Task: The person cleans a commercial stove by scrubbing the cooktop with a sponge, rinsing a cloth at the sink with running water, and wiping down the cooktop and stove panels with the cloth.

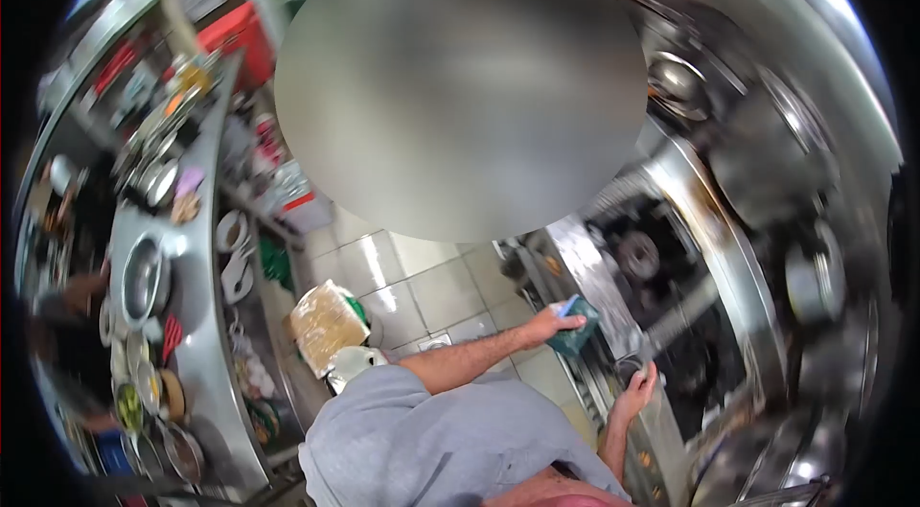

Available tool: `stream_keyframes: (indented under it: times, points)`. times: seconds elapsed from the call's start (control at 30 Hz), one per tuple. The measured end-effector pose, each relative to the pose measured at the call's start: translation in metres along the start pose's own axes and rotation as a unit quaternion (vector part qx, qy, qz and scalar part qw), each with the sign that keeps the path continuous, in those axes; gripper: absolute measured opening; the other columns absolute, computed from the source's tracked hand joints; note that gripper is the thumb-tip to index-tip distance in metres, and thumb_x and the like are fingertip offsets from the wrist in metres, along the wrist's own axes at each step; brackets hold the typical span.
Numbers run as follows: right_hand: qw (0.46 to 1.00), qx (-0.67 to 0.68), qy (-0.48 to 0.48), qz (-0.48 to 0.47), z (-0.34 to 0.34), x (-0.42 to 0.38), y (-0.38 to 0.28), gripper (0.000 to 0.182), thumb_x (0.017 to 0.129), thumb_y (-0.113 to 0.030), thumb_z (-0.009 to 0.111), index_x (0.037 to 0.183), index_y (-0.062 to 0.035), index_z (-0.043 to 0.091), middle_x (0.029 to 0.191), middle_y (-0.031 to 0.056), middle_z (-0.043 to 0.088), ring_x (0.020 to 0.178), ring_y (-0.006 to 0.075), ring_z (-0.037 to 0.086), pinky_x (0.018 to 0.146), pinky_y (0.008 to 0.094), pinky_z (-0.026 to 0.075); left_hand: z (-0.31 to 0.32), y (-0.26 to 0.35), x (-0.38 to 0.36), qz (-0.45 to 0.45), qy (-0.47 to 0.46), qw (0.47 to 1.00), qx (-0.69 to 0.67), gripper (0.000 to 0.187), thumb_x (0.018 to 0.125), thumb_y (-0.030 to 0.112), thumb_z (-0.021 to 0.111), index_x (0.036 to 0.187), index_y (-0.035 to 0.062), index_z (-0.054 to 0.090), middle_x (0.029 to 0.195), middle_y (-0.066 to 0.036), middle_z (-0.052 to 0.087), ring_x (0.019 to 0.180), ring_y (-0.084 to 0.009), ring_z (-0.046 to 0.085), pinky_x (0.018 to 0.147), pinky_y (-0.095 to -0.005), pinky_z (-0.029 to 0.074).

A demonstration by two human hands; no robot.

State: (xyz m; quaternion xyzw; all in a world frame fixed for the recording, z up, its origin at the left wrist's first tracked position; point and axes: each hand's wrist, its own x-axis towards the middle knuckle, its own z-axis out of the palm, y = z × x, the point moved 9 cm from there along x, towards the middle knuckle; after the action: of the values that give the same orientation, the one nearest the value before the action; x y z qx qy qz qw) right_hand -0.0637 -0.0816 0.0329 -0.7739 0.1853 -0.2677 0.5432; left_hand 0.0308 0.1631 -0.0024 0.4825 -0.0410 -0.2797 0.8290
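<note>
Beside the steel stove [583,258] in a tiled kitchen, the left hand [554,323] clasps a green-and-blue item [575,338], its long axis running far to near, blue tip far-right. The right hand [634,396], nearer, touches a blurred dark vessel [628,370]; its grip I cannot tell

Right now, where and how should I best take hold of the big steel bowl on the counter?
I'd pinch the bowl's rim, coming from the aisle side. It sits mouth-up with its wide rim exposed, and the counter beside it there is bare, while smaller containers crowd the end nearer you.
</note>
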Motion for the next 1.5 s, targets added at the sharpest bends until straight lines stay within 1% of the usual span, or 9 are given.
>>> stream_keyframes:
  times: [0.1,0.27,0.47,0.67,0.87,1.0,1.17,1.33,1.5]
  points:
    - [0.975,0.155,-0.138,0.086,0.132,0.008,0.008,0.026,0.084,-0.003,0.050,0.110,-0.0004,0.054,0.106,0.0083,0.056,0.098,0.0178,0.050,0.088,0.0305,0.039,-0.046,0.043,-0.019,-0.016,0.026,0.994,-0.101,0.038,0.083,0.032,0.062,0.110,0.0063,0.054,0.098,-0.003,0.061,0.087,-0.0124,0.059,0.076,-0.0293,0.050]
    - [0.808,0.358,-0.400,0.242,0.341,-0.031,-0.090,0.021,0.089,-0.018,0.050,0.102,-0.0024,0.055,0.100,0.0056,0.057,0.093,0.0183,0.054,0.083,0.0305,0.042,-0.131,0.122,-0.052,0.054,0.109,0.978,-0.171,0.038,0.084,0.033,0.061,0.110,0.0060,0.055,0.101,-0.004,0.061,0.090,-0.0139,0.060,0.081,-0.0292,0.049]
    - [0.655,0.368,-0.575,0.324,0.487,-0.090,-0.163,0.033,0.091,-0.029,0.049,0.110,-0.0032,0.053,0.106,0.0057,0.057,0.097,0.0171,0.055,0.087,0.0326,0.042,-0.246,0.193,-0.094,0.209,0.211,0.941,-0.165,0.038,0.084,0.036,0.060,0.111,0.0086,0.055,0.104,-0.003,0.060,0.090,-0.0128,0.059,0.080,-0.0282,0.047]
    - [0.596,0.268,-0.707,0.270,0.621,-0.120,-0.189,0.034,0.081,-0.010,0.062,0.112,-0.0030,0.050,0.106,0.0047,0.057,0.099,0.0161,0.054,0.091,0.0316,0.040,-0.355,0.236,-0.111,0.202,0.331,0.912,-0.132,0.040,0.083,0.036,0.060,0.108,0.0051,0.056,0.098,-0.005,0.060,0.088,-0.0132,0.057,0.079,-0.0279,0.046]
    - [0.576,0.296,-0.724,0.237,0.758,-0.105,-0.252,0.033,0.079,-0.007,0.063,0.110,-0.0047,0.052,0.105,0.0042,0.058,0.095,0.0151,0.055,0.088,0.0303,0.040,-0.453,0.345,-0.125,0.235,0.486,0.839,0.070,0.052,0.079,0.038,0.065,0.113,-0.0011,0.054,0.116,-0.011,0.050,0.104,-0.0183,0.050,0.084,-0.0292,0.043]
    - [0.562,0.338,-0.713,0.247,0.850,-0.096,-0.302,0.032,0.082,-0.014,0.061,0.111,-0.0066,0.051,0.107,0.0033,0.057,0.098,0.0167,0.054,0.088,0.0335,0.042,-0.558,0.383,-0.150,0.322,0.631,0.699,0.097,0.047,0.079,0.034,0.066,0.108,-0.0014,0.058,0.120,-0.011,0.045,0.114,-0.0218,0.043,0.093,-0.0322,0.037]
    - [0.507,0.351,-0.692,0.375,0.966,-0.109,-0.324,0.039,0.084,-0.038,0.056,0.115,-0.0135,0.051,0.109,0.0015,0.056,0.095,0.0213,0.055,0.078,0.0388,0.046,-0.634,0.407,-0.213,0.334,0.710,0.618,0.036,0.028,0.076,0.010,0.066,0.102,0.0034,0.060,0.104,-0.008,0.056,0.094,-0.0185,0.054,0.083,-0.0301,0.045]
    - [0.471,0.342,-0.691,0.429,1.073,-0.125,-0.323,0.049,0.078,-0.053,0.058,0.114,-0.0218,0.051,0.106,-0.0017,0.054,0.093,0.0206,0.051,0.072,0.0428,0.041,-0.732,0.430,-0.232,0.388,0.686,0.603,-0.122,0.049,0.076,-0.006,0.060,0.120,0.0089,0.045,0.099,-0.007,0.056,0.087,-0.0173,0.058,0.072,-0.0329,0.054]
    - [0.521,0.353,-0.545,0.554,1.166,-0.112,-0.331,0.058,0.076,-0.057,0.058,0.120,-0.0211,0.048,0.120,-0.0009,0.051,0.103,0.0287,0.046,0.085,0.0571,0.034,-0.824,0.521,-0.211,0.312,0.629,0.711,-0.048,0.044,0.070,-0.002,0.065,0.111,0.0067,0.054,0.094,-0.005,0.058,0.083,-0.0141,0.056,0.073,-0.0269,0.048]
